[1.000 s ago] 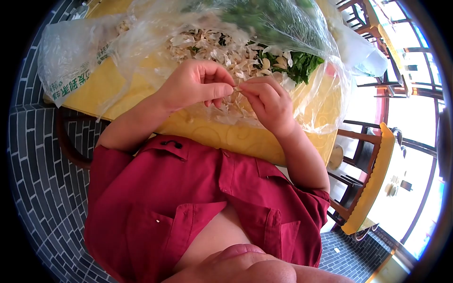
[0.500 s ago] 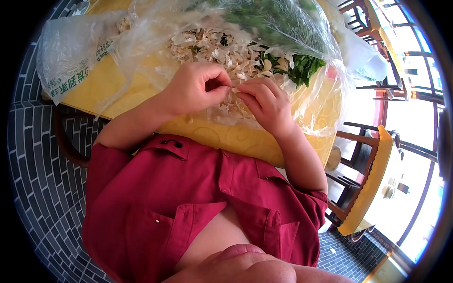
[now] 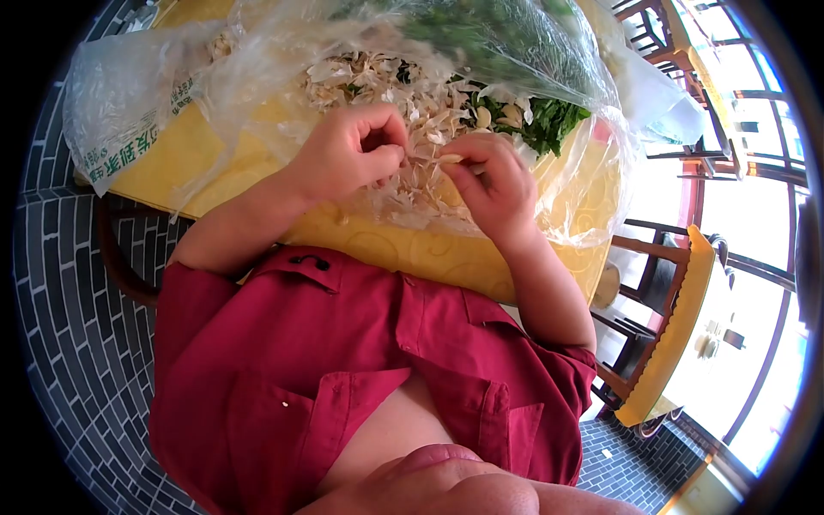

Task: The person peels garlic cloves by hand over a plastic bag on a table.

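Garlic clove: it sits at the fingertips of your right hand, above the table, inward from the middle of its near edge.
Right grip: you have the clove pinched between thumb and forefinger, with much of its pale side exposed.
Left grip: the thumb of your left hand is drawn up near its curled fingers; you cannot tell from this view whether a scrap is caught between them.
Clove to left hand: the clove lies to the right of your left fingertips, with a visible gap between. Its long axis runs roughly along the table's near edge, one end towards the left hand. Your right hand is the nearer one, already touching it.
Peel heap: dry skins spread beyond both your hands, towards the table's far edge.
Loose cloves: these lie beyond your right hand, beside leafy greens near the table's right edge.
Plastic: a clear bag covers more greens farther back; a printed bag hangs over the left edge.
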Demonstrator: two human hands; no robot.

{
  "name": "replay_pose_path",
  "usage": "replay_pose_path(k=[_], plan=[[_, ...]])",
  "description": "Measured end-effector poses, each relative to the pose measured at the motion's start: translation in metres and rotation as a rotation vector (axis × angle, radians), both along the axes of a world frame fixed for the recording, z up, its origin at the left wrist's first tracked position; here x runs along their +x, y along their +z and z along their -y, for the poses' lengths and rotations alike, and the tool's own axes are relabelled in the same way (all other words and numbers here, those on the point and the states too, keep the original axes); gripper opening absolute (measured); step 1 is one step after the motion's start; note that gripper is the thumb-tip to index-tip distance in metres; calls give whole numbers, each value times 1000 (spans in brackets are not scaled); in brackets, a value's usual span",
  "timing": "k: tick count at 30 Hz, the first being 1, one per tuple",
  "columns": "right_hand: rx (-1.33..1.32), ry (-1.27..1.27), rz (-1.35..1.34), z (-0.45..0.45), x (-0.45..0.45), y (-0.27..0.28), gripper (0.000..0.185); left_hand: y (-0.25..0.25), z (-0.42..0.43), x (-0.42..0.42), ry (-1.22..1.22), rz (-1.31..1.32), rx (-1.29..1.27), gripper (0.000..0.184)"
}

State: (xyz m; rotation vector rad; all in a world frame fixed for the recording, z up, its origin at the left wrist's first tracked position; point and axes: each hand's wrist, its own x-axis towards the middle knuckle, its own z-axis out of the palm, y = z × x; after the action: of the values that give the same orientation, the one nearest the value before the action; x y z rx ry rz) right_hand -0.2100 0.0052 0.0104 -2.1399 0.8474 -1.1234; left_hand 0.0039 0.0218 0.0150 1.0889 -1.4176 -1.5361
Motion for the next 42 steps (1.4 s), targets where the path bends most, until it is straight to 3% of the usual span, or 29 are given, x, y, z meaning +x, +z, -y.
replay_pose_path(k=[4,8,11,13,17,22,42], plan=[[245,-30,86,4,-5,-2,19,1,3,3,106,-119,-13,5],[411,3,134,3,-6,0,19,-7,7,3,166,116,-198,7],[335,28,121,2,-4,-3,21,-12,9,1,169,156,-284,7],[75,37,77,5,-1,-3,22,-13,9,-1,167,165,-381,7],[-290,49,-71,7,-2,-3,24,-4,3,-3,59,110,-318,8],[-291,84,-137,2,-2,-1,23,-1,0,-7,-58,-77,-83,6],[-337,180,-210,4,-3,-8,23,-7,2,-5,-180,-78,-4,12]])
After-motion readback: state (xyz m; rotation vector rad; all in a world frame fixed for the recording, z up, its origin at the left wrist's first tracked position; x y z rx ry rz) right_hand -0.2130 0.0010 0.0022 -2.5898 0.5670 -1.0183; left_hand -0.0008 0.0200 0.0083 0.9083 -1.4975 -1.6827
